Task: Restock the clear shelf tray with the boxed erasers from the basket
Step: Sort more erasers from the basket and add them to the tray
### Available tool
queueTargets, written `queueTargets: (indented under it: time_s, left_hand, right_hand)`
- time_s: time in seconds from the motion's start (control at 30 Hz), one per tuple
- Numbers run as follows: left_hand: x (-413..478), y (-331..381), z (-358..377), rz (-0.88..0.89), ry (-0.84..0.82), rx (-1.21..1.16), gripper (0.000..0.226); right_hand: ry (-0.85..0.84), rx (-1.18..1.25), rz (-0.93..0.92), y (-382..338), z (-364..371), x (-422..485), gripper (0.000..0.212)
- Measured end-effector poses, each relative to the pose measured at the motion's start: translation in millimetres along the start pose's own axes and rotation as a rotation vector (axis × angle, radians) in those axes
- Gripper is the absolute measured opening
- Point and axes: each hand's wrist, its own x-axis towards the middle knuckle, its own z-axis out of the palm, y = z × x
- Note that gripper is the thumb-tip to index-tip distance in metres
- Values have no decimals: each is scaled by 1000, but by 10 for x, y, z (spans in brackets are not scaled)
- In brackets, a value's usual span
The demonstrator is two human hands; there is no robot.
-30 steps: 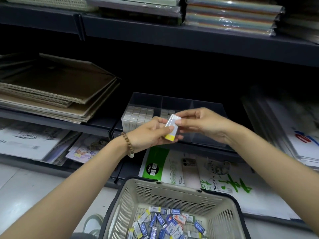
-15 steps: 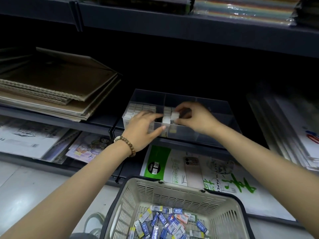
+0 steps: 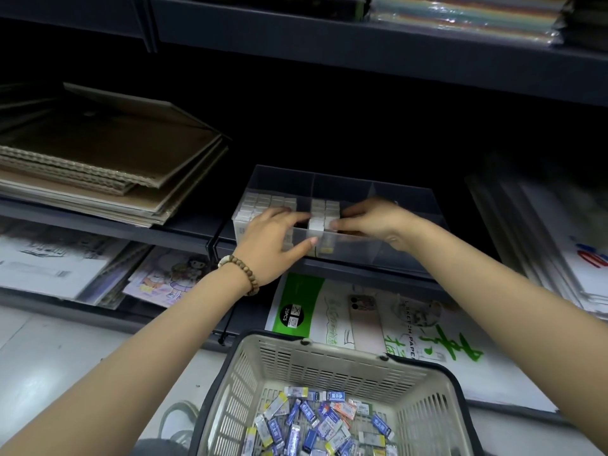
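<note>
Our right grip (image 3: 371, 222) has its fingertips on a boxed eraser (image 3: 318, 224) standing in the front row of the middle compartment. Pinching or just pressing, we can't tell. The left grip (image 3: 269, 238) lies flat, fingers on the packed rows at 9 o'clock, thumb along the clear tray (image 3: 394, 258) front wall. Looks like we're seating this one. Next up: let go, drop to the basket (image 3: 329, 366) at 6 o'clock and grab another from the loose pile (image 3: 312, 419).

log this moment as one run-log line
phase: placing | left hand: rests on clear tray front | right hand: touches front boxed eraser, middle compartment | basket: loose erasers inside
</note>
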Motion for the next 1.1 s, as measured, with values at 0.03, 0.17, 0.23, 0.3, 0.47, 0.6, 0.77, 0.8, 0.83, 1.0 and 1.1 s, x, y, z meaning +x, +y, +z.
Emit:
queueTargets:
  time_s: [0.03, 0.17, 0.23, 0.3, 0.47, 0.6, 0.77, 0.8, 0.83, 1.0, 1.1]
  left_hand:
    - [0, 0, -4, -1, -3, 0, 51]
    - [-9, 5, -7, 3, -8, 4, 51]
    - [-10, 6, -2, 3, -11, 8, 52]
    - [-11, 6, -4, 6, -21, 20, 53]
    - [-119, 56, -73, 37, -17, 33, 55]
    - [-423, 134, -123, 41, 40, -49, 53]
    - [-1016, 269, 292, 19, 26, -136, 50]
    - [-1148, 269, 448, -8, -22, -149, 50]
    - [-1278, 255, 615, -42, -83, -159, 51]
    - [-1847, 15, 1487, -247, -410, -178, 53]
    - [-2130, -165, 1935, -384, -539, -229, 50]
  right_hand:
    - [-12, 13, 12, 8, -12, 13, 40]
    - [2, 8, 62, 29, -3, 100, 42]
    - [31, -5, 81, 28, 24, 129, 44]
    - [46, -9, 86, 26, 45, 121, 47]
    - [82, 43, -56, 44, 39, -92, 40]
    - [175, 138, -192, 99, 5, -438, 42]
    - [172, 376, -216, 492, 198, -1032, 19]
    - [147, 393, -177, 649, 327, -1125, 19]
    - [115, 397, -128, 830, 482, -1193, 18]
    - [-126, 238, 187, 1947, 1356, -1460, 26]
    - [-212, 242, 399, 2569, 1809, -1624, 35]
